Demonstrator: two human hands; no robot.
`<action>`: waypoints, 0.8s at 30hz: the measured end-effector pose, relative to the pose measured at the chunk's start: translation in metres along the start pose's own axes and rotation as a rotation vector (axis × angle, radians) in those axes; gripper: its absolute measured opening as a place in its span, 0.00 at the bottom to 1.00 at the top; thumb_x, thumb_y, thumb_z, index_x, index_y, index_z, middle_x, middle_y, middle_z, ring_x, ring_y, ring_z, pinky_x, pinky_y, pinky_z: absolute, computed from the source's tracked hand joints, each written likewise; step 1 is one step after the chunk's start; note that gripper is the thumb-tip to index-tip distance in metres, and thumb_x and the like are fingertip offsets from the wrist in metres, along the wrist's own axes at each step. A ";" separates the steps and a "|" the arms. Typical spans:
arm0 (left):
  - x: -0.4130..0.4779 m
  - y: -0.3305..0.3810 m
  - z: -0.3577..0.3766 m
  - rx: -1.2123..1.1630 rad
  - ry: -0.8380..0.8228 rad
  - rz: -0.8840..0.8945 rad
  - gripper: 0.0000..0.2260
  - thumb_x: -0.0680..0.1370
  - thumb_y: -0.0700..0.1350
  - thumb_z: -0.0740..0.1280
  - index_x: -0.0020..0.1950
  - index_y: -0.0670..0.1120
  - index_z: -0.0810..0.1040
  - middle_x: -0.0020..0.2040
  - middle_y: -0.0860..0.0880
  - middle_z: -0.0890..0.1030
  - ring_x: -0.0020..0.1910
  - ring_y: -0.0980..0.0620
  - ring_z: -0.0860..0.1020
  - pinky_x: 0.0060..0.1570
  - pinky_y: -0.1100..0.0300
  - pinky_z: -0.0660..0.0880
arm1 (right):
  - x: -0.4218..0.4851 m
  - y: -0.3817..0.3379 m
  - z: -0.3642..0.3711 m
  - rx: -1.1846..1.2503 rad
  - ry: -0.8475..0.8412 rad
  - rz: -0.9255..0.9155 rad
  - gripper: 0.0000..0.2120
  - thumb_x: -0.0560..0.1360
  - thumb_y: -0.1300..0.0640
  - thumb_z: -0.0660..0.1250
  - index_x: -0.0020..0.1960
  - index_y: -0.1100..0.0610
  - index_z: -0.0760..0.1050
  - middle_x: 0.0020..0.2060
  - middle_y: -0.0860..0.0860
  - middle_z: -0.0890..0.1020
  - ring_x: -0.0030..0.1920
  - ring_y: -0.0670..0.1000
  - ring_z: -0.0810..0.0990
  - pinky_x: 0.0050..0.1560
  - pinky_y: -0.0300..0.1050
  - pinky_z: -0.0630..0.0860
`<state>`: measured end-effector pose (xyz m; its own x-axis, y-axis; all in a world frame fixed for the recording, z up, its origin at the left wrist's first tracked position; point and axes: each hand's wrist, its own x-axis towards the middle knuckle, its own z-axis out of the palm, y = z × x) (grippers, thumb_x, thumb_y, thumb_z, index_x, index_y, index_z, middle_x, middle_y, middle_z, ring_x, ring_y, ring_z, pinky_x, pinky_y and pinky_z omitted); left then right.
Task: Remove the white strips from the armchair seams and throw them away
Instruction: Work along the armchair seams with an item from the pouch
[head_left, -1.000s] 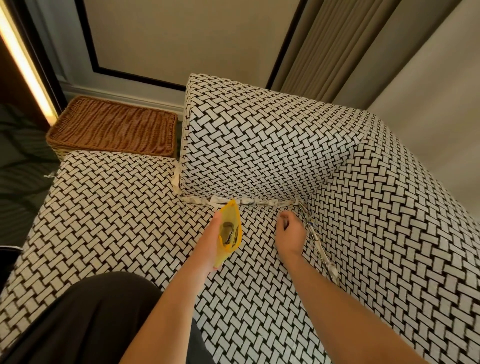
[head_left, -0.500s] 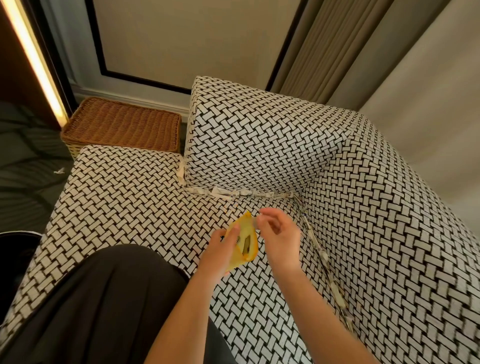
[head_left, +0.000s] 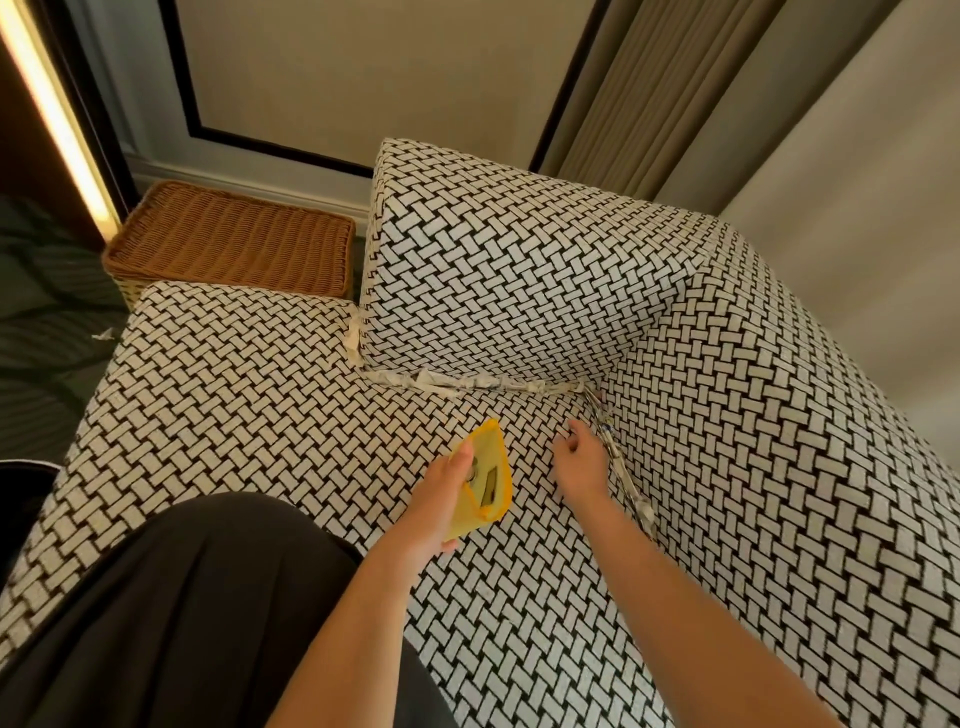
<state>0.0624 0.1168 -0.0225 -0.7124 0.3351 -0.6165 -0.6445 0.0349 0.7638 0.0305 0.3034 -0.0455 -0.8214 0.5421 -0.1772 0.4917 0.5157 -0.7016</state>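
Foreground: dark garment (head_left: 182, 597) over the person's lap, both bare forearms reaching forward above the armchair (head_left: 234, 415), upholstered in black-and-white basket-weave. Left hand (head_left: 434, 506): fingers and thumb curled round a yellow pouch (head_left: 491, 467), held mouth-open above the seat, small items inside. Right hand (head_left: 582, 465): fingers loosely curled, tips down at the seat, just beside the right seam; contact with the strip there is not clear, possibly none. White strips: one (head_left: 623, 473) lodged along the right seam; one (head_left: 467, 385), crumpled, along the back seam under the back cushion; a short piece (head_left: 353, 338) at that cushion's left corner. Beyond: white scrap (head_left: 104, 334) on the dark floor, wicker basket (head_left: 234, 244), curtain (head_left: 649, 104), panelled wall.
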 end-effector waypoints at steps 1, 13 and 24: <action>0.001 0.000 0.000 -0.007 -0.009 -0.004 0.19 0.77 0.65 0.49 0.61 0.55 0.61 0.61 0.45 0.68 0.59 0.45 0.69 0.58 0.49 0.70 | 0.009 -0.001 -0.002 -0.056 -0.010 -0.021 0.21 0.79 0.59 0.58 0.71 0.58 0.63 0.35 0.49 0.71 0.29 0.45 0.68 0.33 0.39 0.69; 0.020 -0.002 -0.007 -0.101 -0.088 -0.108 0.31 0.74 0.67 0.48 0.70 0.49 0.62 0.64 0.42 0.70 0.60 0.45 0.70 0.53 0.52 0.69 | 0.085 -0.008 -0.013 -0.248 0.055 0.156 0.14 0.78 0.56 0.58 0.63 0.56 0.71 0.38 0.52 0.76 0.30 0.48 0.71 0.26 0.37 0.63; 0.019 0.002 -0.009 -0.039 -0.113 -0.116 0.39 0.66 0.72 0.49 0.72 0.52 0.62 0.67 0.43 0.69 0.64 0.44 0.69 0.47 0.54 0.72 | 0.091 -0.003 -0.008 -0.355 0.151 0.094 0.12 0.78 0.56 0.59 0.60 0.58 0.72 0.43 0.54 0.77 0.38 0.53 0.74 0.38 0.42 0.71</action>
<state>0.0454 0.1148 -0.0341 -0.5984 0.4346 -0.6731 -0.7324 0.0439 0.6795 -0.0434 0.3563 -0.0542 -0.7295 0.6756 -0.1068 0.6534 0.6422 -0.4007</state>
